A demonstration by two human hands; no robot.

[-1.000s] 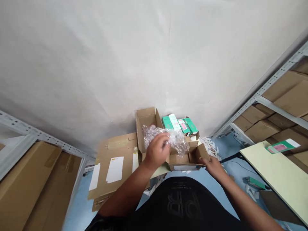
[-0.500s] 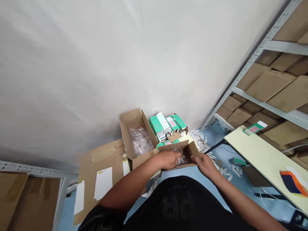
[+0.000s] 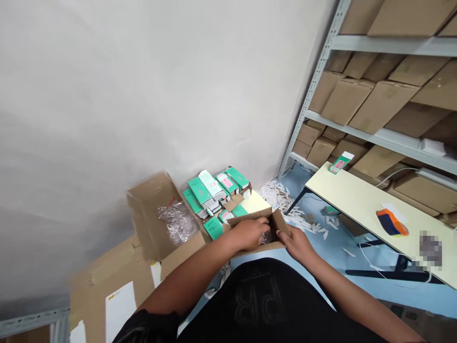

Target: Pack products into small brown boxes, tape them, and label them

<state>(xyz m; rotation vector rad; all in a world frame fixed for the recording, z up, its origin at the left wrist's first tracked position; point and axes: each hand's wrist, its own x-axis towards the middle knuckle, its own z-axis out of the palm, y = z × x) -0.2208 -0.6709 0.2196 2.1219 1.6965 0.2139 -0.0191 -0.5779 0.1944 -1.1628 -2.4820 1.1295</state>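
Note:
Directly in front of my body is a small open cardboard box [image 3: 280, 224]. My left hand [image 3: 252, 233] reaches into it with fingers curled on crinkled clear plastic [image 3: 266, 237], most of which the hand and box walls hide. On the other side my right hand [image 3: 298, 244] grips the box's right wall, thumb over the edge. Left of this box stands a larger open carton [image 3: 148, 228] holding a crumpled heap of clear plastic packaging [image 3: 176, 221]. Behind the small box lie several green-and-white boxes [image 3: 200, 189], stacked against the wall.
At the lower left lies a flat cardboard sheet [image 3: 96, 281] with white labels. A pale yellow table [image 3: 357, 195] stands to the right, bearing a green box [image 3: 341, 162] and an orange-and-navy item [image 3: 392, 222]. Shelving [image 3: 357, 125] full of cartons rises behind it. White scraps [image 3: 282, 200] litter the blue floor.
The view has turned to the right, so the carton, green boxes and table appear farther left. My left hand stays in the small box, and my right hand still grips its wall.

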